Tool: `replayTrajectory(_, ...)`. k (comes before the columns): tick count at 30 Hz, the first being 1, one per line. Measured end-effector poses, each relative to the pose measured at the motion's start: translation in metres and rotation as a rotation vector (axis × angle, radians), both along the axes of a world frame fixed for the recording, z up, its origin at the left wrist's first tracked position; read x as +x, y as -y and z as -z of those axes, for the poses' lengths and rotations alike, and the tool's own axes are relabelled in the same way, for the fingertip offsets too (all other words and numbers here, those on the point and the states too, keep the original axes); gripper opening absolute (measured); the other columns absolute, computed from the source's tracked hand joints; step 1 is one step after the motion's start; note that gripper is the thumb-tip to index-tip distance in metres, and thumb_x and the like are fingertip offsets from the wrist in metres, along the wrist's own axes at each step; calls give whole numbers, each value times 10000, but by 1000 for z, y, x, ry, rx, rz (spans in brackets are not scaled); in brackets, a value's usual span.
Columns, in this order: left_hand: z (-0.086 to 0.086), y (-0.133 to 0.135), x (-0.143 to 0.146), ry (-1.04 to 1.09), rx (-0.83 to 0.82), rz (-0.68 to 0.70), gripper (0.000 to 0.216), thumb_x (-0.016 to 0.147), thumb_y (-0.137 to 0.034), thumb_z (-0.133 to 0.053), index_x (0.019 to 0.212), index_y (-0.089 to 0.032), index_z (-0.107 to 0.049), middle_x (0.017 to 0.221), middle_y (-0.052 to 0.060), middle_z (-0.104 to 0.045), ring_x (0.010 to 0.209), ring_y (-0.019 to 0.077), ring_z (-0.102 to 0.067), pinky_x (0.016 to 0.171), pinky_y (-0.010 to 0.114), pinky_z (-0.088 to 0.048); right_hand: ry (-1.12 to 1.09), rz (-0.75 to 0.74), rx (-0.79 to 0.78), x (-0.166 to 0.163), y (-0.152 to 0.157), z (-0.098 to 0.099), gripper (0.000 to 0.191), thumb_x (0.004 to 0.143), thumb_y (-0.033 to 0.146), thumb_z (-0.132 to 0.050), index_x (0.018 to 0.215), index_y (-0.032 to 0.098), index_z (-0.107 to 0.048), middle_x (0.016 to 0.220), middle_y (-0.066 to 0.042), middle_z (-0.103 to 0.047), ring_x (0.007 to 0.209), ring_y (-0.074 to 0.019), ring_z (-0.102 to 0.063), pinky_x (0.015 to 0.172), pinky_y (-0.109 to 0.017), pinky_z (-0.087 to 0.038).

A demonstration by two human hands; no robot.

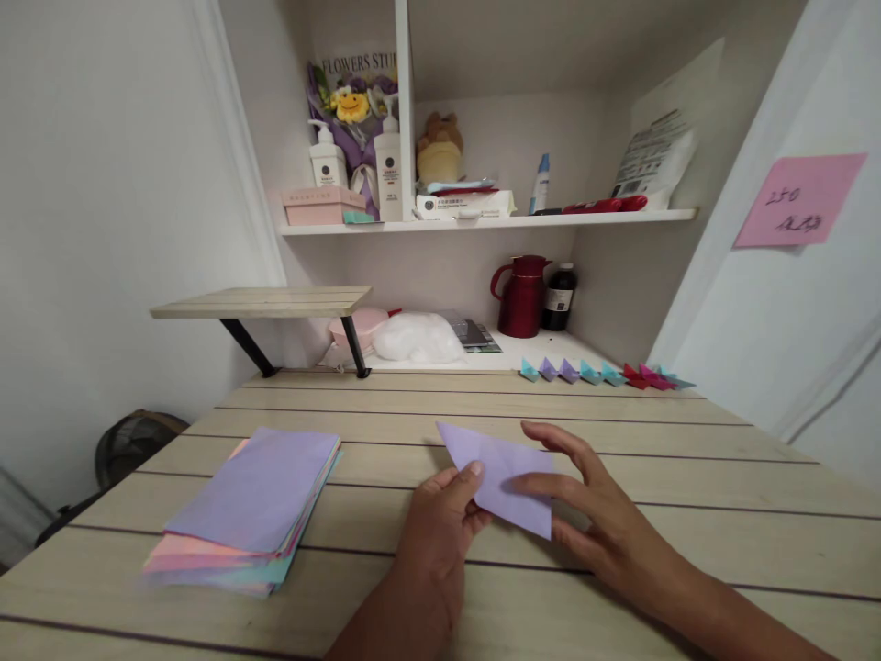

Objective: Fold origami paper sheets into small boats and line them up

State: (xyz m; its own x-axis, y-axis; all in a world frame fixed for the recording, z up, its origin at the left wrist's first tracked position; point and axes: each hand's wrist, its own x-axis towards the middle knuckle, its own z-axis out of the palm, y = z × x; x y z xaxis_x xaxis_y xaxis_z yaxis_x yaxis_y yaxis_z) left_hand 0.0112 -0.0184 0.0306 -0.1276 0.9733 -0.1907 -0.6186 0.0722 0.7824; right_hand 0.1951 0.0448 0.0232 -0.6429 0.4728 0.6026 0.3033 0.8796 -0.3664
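A folded sheet of purple paper [513, 466] is held above the wooden table. My left hand [444, 519] pinches its left part, thumb on top and fingers underneath. On the right side of the sheet is my right hand [598, 509], its fingers spread; one fingertip lies over the paper's face and the thumb is near its lower right corner. To the left lies a stack of coloured paper [258, 491] with a purple sheet on top. Along the table's back right edge stands a row of small folded paper boats [588, 371] in blue, purple, red and pink.
A small raised wooden shelf [262, 301] on black legs stands at the back left. Behind the table are a white plastic bag [418, 337], a red jug [521, 296] and a dark bottle [560, 297]. A white wall shelf [482, 223] holds bottles, boxes and plush toys.
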Motion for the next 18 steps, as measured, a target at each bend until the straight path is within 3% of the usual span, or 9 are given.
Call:
replayTrajectory(5,4,-1,2,-38,-46,54,431,657,-370,-812,943,-63,-714,910,143,-703,795,178,-634,773,282,-503,-8,6,-80,4,-2,-6,264,910,199,-468,998,301,-695,1426,-50,-369,1312,-275,-368,1040,-435,-379)
replayTrajectory(11,6,-2,3,-131,-63,49,467,598,-434,-833,888,-79,-744,818,101,-685,705,132,-574,753,268,-494,-72,-28,-430,0,-8,-9,210,930,359,-508,821,224,-628,1033,-59,-612,1004,-212,-562,887,-331,-438)
replayTrajectory(14,4,0,6,-196,-33,75,460,620,-434,-816,915,-88,-753,837,103,-692,762,158,-590,791,280,-490,-121,11,-564,-3,-9,-4,250,906,420,-530,770,211,-552,831,-17,-594,815,-185,-549,765,-297,-443)
replayTrajectory(18,4,0,8,-247,-11,95,455,626,-461,-796,904,-102,-763,855,112,-703,828,199,-608,814,299,-486,-172,75,-633,-5,-10,2,260,879,424,-552,744,210,-493,713,29,-486,686,-147,-448,645,-260,-387)
